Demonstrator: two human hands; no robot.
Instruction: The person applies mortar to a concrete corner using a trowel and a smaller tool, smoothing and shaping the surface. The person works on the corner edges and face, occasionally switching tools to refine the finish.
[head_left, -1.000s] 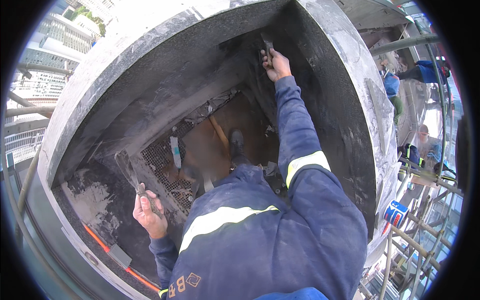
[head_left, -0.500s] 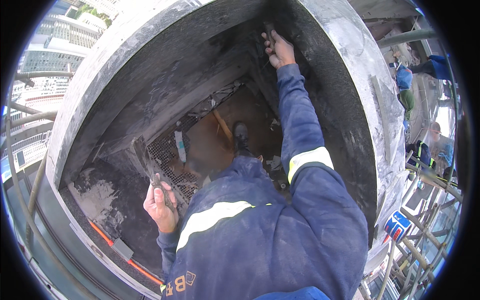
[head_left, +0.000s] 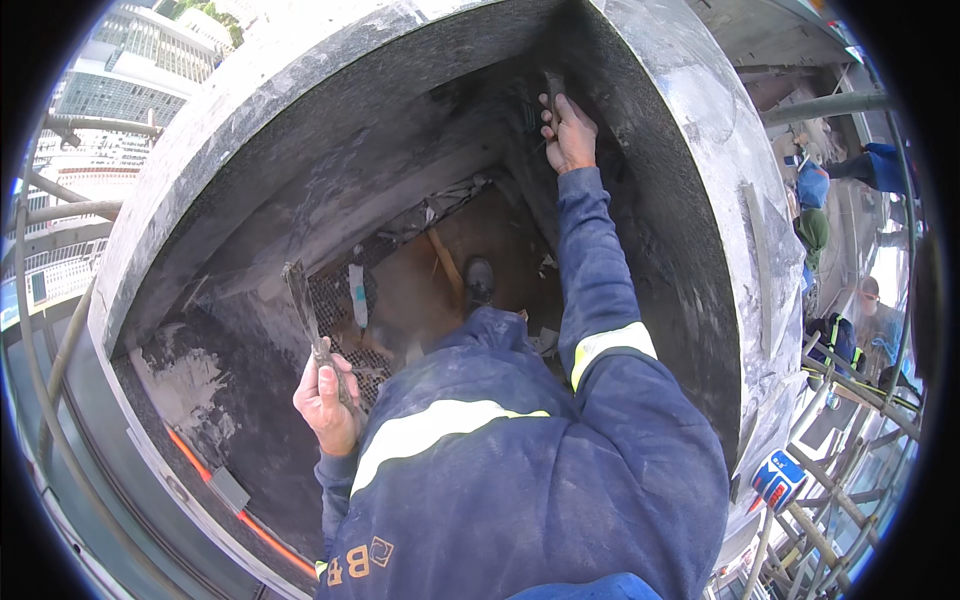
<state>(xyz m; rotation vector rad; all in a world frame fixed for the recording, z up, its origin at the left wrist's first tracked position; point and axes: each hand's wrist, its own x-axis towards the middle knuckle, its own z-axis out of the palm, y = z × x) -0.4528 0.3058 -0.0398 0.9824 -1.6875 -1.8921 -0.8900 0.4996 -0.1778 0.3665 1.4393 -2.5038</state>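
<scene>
My right hand (head_left: pixel 572 135) reaches far forward into the dark inner corner of a concrete enclosure. Its fingers close round the handle of a small putty knife (head_left: pixel 554 84), whose blade end is against or close to the wall; shadow hides the contact. Nearer my body on the left, my left hand (head_left: pixel 328 408) grips a mortar-crusted trowel (head_left: pixel 303 300) by its handle, blade pointing up and away. Dark, smeared concrete wall (head_left: pixel 330 170) curves round both hands.
Below lie a brown floor with debris, a wood strip (head_left: pixel 446 262), a pale bottle-like tube (head_left: pixel 357 290) and black mesh (head_left: pixel 330 285). An orange conduit with a grey box (head_left: pixel 229 488) runs along the left. Scaffold poles (head_left: pixel 830 107), a bucket (head_left: pixel 778 478) and other people are outside right.
My right hand with the putty knife has come back a little toward me from the corner. My left hand still holds the trowel, its blade turned slightly. The view has shifted slightly.
</scene>
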